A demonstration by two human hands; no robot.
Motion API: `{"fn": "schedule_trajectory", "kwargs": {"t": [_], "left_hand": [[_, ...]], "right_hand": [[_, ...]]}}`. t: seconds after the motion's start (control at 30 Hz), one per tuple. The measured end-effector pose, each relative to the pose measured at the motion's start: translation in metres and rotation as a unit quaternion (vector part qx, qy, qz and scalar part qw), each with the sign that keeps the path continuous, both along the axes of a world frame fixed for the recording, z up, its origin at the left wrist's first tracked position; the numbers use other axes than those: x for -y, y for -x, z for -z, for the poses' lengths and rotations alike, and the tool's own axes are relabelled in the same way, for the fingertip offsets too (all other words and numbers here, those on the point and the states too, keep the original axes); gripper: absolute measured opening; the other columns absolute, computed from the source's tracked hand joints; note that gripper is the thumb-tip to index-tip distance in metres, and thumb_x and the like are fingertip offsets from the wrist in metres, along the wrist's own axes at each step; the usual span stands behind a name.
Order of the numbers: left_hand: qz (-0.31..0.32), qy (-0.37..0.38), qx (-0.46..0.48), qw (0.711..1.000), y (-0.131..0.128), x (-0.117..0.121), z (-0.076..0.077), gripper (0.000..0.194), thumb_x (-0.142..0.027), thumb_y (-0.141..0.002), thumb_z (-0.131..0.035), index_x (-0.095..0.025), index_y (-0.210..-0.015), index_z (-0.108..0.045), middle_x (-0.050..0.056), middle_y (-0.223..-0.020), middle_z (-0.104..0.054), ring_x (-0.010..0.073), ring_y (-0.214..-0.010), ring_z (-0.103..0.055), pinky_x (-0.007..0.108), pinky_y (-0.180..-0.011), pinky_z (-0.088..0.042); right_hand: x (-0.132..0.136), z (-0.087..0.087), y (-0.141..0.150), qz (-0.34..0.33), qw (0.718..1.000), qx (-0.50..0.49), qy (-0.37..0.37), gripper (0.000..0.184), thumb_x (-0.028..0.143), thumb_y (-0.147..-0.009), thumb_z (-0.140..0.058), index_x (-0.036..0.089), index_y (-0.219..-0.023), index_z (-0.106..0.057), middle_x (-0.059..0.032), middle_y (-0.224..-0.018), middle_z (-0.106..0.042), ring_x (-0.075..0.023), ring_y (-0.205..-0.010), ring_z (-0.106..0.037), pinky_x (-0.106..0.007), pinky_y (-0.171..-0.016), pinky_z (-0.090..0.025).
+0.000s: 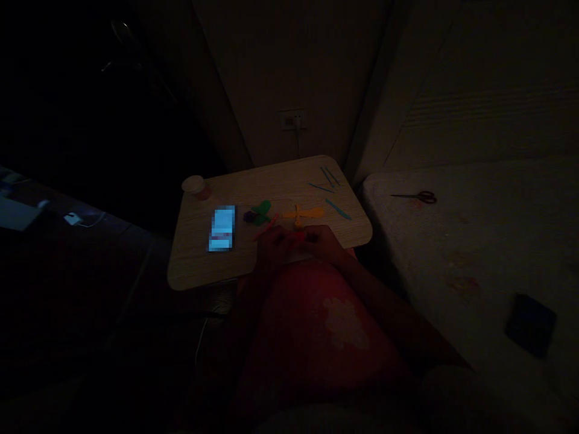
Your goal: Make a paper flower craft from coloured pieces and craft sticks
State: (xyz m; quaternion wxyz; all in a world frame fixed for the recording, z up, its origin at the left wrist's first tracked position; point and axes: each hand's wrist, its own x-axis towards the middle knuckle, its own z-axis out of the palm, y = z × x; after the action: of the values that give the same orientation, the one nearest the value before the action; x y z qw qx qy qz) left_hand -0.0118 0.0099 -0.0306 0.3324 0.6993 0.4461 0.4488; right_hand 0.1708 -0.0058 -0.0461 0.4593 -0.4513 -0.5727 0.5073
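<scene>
Fingers of the left hand [277,236] and fingers of the right hand [313,235] meet at the near edge of a pale wood-grain worktop [192,259] with rounded corners, in a very dark room. Both sets are curled inward around a small bright red piece [298,237], which sits between them; how tightly each pinches is too dark to tell. A slim pinkish-orange stick [265,230] slants beside the left fingers; whether they grip it is unclear.

Just beyond the fingers lies a flat orange shape [312,213] with crossing arms and a rounded end, a small orange ball [298,223] at its near side. Left of it are a green rounded shape [263,208] and a dark purple lump [249,217]. Farther left, a phone [221,229] glows pale blue, with a light-lidded tub [196,186] beyond it. Beyond the right fingers lie a teal strip [338,209] and three thin blue sticks [327,177]. Well to the right, scissors [415,196] rest on a pale surface [429,235].
</scene>
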Motion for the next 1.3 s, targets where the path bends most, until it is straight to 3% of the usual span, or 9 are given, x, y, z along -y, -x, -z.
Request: {"fn": "schedule_trajectory", "kwargs": {"t": [0.17,0.27,0.37,0.63,0.8,1.0,1.1,1.3], "left_hand": [[-0.003,0.026,0.025,0.999,0.0,0.0,0.001,0.033,-0.043,-0.084,-0.07,-0.018,-0.063,-0.065,-0.001,-0.059,-0.06,0.0135,-0.058,-0.052,0.027,-0.059,-0.044],[0.009,0.031,0.059,0.998,-0.001,-0.002,0.002,0.031,-0.047,-0.087,-0.065,-0.018,-0.077,-0.071,0.003,-0.075,-0.071,0.0168,-0.07,-0.062,0.029,-0.068,-0.051],[0.004,0.032,0.075,0.997,-0.002,-0.004,0.005,0.033,-0.048,-0.081,-0.072,-0.018,-0.093,-0.074,0.007,-0.09,-0.076,0.02,-0.081,-0.067,0.032,-0.076,-0.055],[-0.03,0.057,0.053,0.997,0.0,-0.003,0.01,0.03,-0.037,-0.072,-0.082,-0.017,-0.092,-0.073,0.001,-0.077,-0.069,0.015,-0.069,-0.062,0.025,-0.063,-0.05],[-0.003,0.057,0.071,0.996,-0.002,0.0,0.007,0.035,-0.035,-0.072,-0.083,-0.019,-0.1,-0.072,0.0,-0.078,-0.068,0.013,-0.067,-0.062,0.023,-0.061,-0.05],[0.025,0.07,0.111,0.991,-0.004,0.002,0.002,0.042,-0.043,-0.078,-0.079,-0.02,-0.111,-0.067,0.002,-0.084,-0.069,0.0149,-0.074,-0.067,0.025,-0.064,-0.054],[0.004,0.057,0.103,0.993,-0.004,0.002,0.002,0.04,-0.042,-0.076,-0.079,-0.02,-0.106,-0.066,0.003,-0.09,-0.07,0.0164,-0.08,-0.067,0.026,-0.067,-0.054],[-0.034,-0.003,0.086,0.996,-0.002,-0.001,0.004,0.029,-0.039,-0.076,-0.08,-0.019,-0.076,-0.059,-0.002,-0.073,-0.061,0.0131,-0.07,-0.06,0.029,-0.078,-0.055]], "right_hand": [[0.001,-0.006,0.0,-0.004,0.996,-0.086,0.025,0.026,0.044,-0.074,-0.081,0.02,-0.081,-0.073,-0.002,-0.073,-0.072,-0.014,-0.063,-0.061,-0.026,-0.06,-0.048],[-0.002,-0.006,0.0,0.032,0.993,-0.109,0.025,0.027,0.044,-0.072,-0.082,0.021,-0.077,-0.07,-0.0011,-0.067,-0.07,-0.014,-0.058,-0.06,-0.026,-0.056,-0.048],[-0.005,-0.004,-0.001,0.069,0.988,-0.136,0.02,0.028,0.046,-0.072,-0.082,0.022,-0.076,-0.068,0.0006,-0.062,-0.066,-0.0137,-0.054,-0.058,-0.026,-0.054,-0.047],[-0.003,-0.006,0.002,0.054,0.986,-0.159,0.026,0.034,0.037,-0.063,-0.089,0.022,-0.089,-0.073,-0.0034,-0.088,-0.077,-0.0189,-0.08,-0.07,-0.031,-0.073,-0.057],[-0.003,-0.005,0.001,0.047,0.993,-0.106,0.028,0.02,0.037,-0.071,-0.083,0.02,-0.077,-0.074,-0.0011,-0.072,-0.073,-0.0145,-0.063,-0.062,-0.026,-0.06,-0.049],[-0.005,-0.002,-0.001,0.054,0.993,-0.105,0.027,0.026,0.044,-0.074,-0.08,0.019,-0.077,-0.071,-0.0005,-0.068,-0.069,-0.0135,-0.059,-0.058,-0.025,-0.056,-0.044],[-0.006,-0.001,-0.001,0.049,0.994,-0.097,0.027,0.029,0.046,-0.075,-0.078,0.019,-0.074,-0.07,0.0001,-0.065,-0.067,-0.0124,-0.056,-0.054,-0.024,-0.053,-0.04],[-0.005,-0.001,-0.001,0.071,0.995,-0.063,0.006,0.026,0.042,-0.073,-0.077,0.019,-0.068,-0.066,0.001,-0.06,-0.063,-0.0117,-0.054,-0.05,-0.023,-0.051,-0.037]]}}
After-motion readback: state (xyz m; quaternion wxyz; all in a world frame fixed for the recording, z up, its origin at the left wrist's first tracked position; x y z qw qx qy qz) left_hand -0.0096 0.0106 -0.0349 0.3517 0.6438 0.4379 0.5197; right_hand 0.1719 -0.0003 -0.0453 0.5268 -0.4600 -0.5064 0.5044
